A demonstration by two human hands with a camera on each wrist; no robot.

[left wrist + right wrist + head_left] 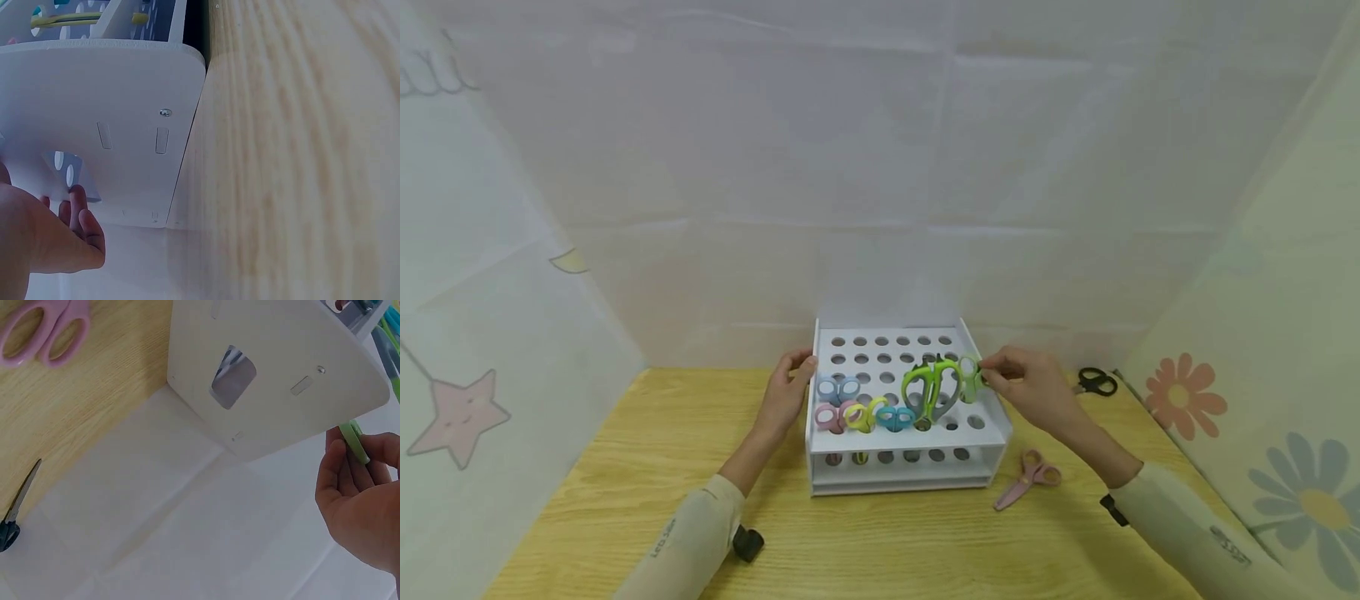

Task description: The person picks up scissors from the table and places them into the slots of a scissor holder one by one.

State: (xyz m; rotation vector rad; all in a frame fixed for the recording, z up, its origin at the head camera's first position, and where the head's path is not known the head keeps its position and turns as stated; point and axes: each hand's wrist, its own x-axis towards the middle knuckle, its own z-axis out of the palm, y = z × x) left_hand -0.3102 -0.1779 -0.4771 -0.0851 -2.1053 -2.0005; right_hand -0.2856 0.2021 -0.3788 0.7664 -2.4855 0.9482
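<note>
A white rack (910, 439) with rows of round holes stands on the table. My left hand (786, 396) holds its left side, thumb at the top edge; in the left wrist view the fingers (77, 203) lie at the side panel's cut-out. At the rack's right side my right hand (1030, 387) pinches a light green pair of scissors (968, 392) by its handle (355, 444), blades pointing down over the holes. Left of it, large green-and-grey scissors (933, 387) stand in the rack, with blue scissors (839, 392), pink, yellow and teal scissors (895, 419) further left.
Pink scissors (1028, 478) lie on the wooden table (880, 542) in front of the right forearm. Black-handled scissors (1097, 382) lie at the far right, partly behind the right wrist. A pale sheet (880, 208) hangs behind the rack, with printed sheets on both sides.
</note>
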